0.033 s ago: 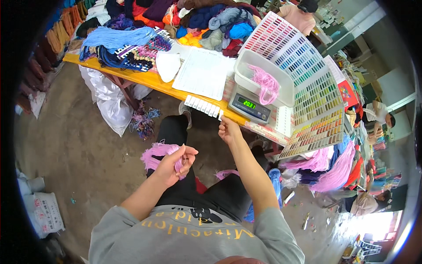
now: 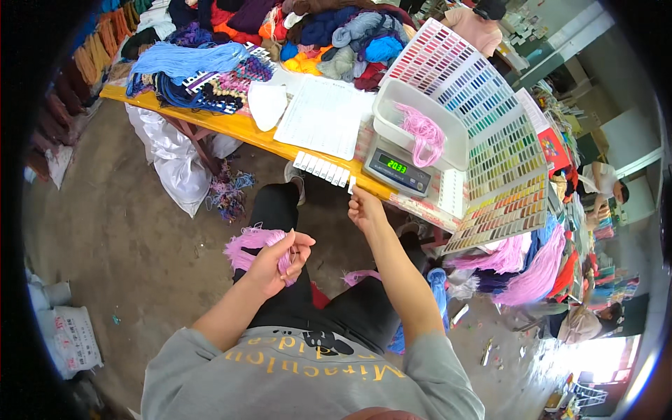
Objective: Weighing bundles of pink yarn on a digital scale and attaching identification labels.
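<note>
My left hand (image 2: pixel 275 264) is curled around a hank of pink yarn (image 2: pixel 245 246), whose looped end spreads out over my left thigh. With my right hand (image 2: pixel 365 208) I pinch a small white paper tag (image 2: pixel 351 185) at the end of a row of similar tags (image 2: pixel 320 168) along the table's front edge. Just beyond that hand is a digital scale (image 2: pixel 399 170) with a lit green display. It carries a white plastic tray (image 2: pixel 455 133), and more pink yarn (image 2: pixel 422 133) lies in the tray.
The yellow-edged table (image 2: pixel 210 126) holds a printed sheet (image 2: pixel 318 115), blue yarn (image 2: pixel 189 59) and a heap of coloured yarn (image 2: pixel 350 42). A fanned colour chart (image 2: pixel 483 119) stands at right. Pink hanks (image 2: pixel 535 273) hang below it. A white sack (image 2: pixel 171 161) lies under the table.
The tag in my right fingers has shifted slightly toward me, away from the table edge. The scale's reading has changed a little. My left hand has not moved.
</note>
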Action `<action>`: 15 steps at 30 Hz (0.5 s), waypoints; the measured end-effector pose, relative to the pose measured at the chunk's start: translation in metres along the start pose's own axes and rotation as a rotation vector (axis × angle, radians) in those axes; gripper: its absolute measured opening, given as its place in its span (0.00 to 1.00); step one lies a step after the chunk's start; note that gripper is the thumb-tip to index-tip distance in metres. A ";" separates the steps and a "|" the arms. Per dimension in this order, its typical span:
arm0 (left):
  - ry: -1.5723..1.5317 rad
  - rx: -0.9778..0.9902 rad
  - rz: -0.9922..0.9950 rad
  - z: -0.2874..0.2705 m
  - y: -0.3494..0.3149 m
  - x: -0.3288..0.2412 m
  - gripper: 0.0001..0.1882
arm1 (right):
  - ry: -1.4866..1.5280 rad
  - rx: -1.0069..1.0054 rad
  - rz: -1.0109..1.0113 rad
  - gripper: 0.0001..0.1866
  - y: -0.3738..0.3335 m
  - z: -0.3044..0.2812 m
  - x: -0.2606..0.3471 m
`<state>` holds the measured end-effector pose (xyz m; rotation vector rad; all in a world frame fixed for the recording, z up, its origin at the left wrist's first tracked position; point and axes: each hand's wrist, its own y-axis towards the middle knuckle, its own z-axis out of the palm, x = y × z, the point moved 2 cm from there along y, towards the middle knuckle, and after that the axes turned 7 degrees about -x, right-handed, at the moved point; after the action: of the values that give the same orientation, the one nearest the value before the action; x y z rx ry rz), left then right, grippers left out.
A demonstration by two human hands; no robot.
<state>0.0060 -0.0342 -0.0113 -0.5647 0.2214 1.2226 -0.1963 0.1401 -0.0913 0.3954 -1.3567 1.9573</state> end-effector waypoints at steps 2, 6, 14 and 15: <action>-0.033 -0.026 -0.013 0.001 0.005 0.002 0.19 | -0.019 0.068 -0.119 0.04 -0.037 0.004 -0.002; -0.158 -0.077 -0.114 0.014 0.024 0.006 0.17 | -0.405 0.261 -0.572 0.17 -0.118 0.025 -0.017; -0.276 -0.098 -0.129 0.016 0.041 0.021 0.09 | -1.189 0.339 -1.346 0.29 -0.174 0.028 -0.025; -0.272 -0.135 -0.105 0.019 0.038 0.018 0.07 | -1.263 0.329 -1.373 0.30 -0.177 0.028 -0.024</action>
<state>-0.0255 -0.0008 -0.0145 -0.5129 -0.1201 1.2036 -0.0596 0.1409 0.0273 2.2261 -0.7841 0.5817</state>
